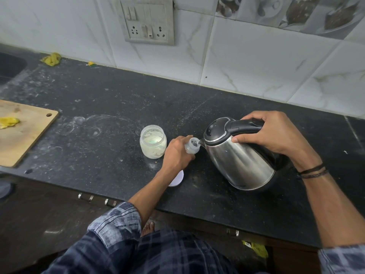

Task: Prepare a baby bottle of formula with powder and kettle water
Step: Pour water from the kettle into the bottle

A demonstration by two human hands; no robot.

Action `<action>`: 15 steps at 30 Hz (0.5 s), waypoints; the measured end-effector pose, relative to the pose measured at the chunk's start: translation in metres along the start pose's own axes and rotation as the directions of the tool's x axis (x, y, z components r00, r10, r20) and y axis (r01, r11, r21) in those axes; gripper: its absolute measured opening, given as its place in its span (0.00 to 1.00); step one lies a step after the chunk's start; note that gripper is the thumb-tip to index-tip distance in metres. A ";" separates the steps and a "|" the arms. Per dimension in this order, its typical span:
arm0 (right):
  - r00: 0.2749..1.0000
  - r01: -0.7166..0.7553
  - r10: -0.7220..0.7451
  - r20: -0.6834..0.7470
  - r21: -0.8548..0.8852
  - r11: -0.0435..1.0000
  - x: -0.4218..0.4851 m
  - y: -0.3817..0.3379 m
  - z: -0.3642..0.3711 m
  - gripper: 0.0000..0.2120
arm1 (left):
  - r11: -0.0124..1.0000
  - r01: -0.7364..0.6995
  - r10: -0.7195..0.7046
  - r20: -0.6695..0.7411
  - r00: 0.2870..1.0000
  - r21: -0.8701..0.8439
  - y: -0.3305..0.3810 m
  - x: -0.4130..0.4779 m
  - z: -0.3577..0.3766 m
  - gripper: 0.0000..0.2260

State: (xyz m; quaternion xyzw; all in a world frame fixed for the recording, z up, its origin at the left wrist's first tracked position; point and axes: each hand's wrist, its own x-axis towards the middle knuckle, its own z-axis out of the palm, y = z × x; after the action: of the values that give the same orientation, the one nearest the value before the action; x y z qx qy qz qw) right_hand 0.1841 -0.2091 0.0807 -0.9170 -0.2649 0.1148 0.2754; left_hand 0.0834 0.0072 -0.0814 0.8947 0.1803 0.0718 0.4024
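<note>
Head view: water-pouring step in hand. Right hand (276, 135) wrapping closed around black handle of stainless steel electric kettle (239, 155), tilting it right of centre frame, spout touching or just over mouth of small clear plastic baby bottle (191, 145). Left hand (177, 153) closing around bottle body at centre frame, steadying it on black speckled stone counter (118, 119). Open glass jar of white powder (153, 144) standing just left of left hand. White round lid (176, 179) lying partly hidden under left wrist. Water level in bottle too small to tell. Next move, by judgement: righting kettle, setting it down, then powder or capping.
</note>
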 end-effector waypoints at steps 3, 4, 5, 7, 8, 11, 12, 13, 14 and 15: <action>1.000 -0.001 0.001 -0.003 -0.003 1.000 0.001 0.000 0.001 0.20 | 1.000 -0.001 0.001 0.003 1.000 0.012 0.001 0.000 -0.001 0.21; 1.000 0.000 0.000 -0.005 -0.003 1.000 0.001 0.000 0.001 0.20 | 1.000 -0.002 0.002 0.003 1.000 0.017 0.001 0.000 0.000 0.21; 1.000 -0.001 0.001 -0.004 -0.002 1.000 0.001 0.000 0.001 0.20 | 1.000 -0.001 0.001 0.004 1.000 0.019 0.000 0.000 0.000 0.21; 1.000 -0.003 0.003 -0.003 -0.001 1.000 0.001 0.000 0.001 0.20 | 1.000 -0.001 0.001 0.003 1.000 0.019 0.000 0.000 0.000 0.21; 1.000 -0.004 0.004 -0.004 -0.001 1.000 0.001 0.000 0.001 0.20 | 1.000 -0.002 0.002 0.000 1.000 0.017 0.000 0.000 -0.001 0.21; 1.000 -0.005 0.005 -0.006 0.000 1.000 0.001 0.000 0.001 0.20 | 1.000 -0.001 0.001 -0.001 1.000 0.012 0.001 -0.001 -0.002 0.23; 1.000 -0.004 0.004 -0.005 0.000 1.000 0.001 0.000 0.000 0.19 | 1.000 -0.001 0.001 0.000 1.000 0.015 0.001 0.000 -0.002 0.23; 1.000 -0.003 0.003 -0.005 -0.001 1.000 0.000 0.000 0.000 0.19 | 1.000 -0.001 0.001 0.002 1.000 0.016 0.001 0.000 -0.002 0.23; 1.000 0.000 0.000 -0.004 -0.001 1.000 0.000 0.000 0.000 0.19 | 1.000 0.001 -0.001 0.004 1.000 0.017 0.000 0.000 -0.002 0.22; 1.000 0.000 0.000 -0.003 -0.002 1.000 0.000 0.000 0.000 0.20 | 1.000 0.001 -0.001 0.003 1.000 0.017 0.000 0.000 -0.002 0.22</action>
State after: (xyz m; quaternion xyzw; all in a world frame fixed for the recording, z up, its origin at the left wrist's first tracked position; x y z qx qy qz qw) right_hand 0.1842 -0.2086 0.0808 -0.9174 -0.2647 0.1131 0.2747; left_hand 0.0828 0.0080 -0.0802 0.8981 0.1808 0.0686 0.3951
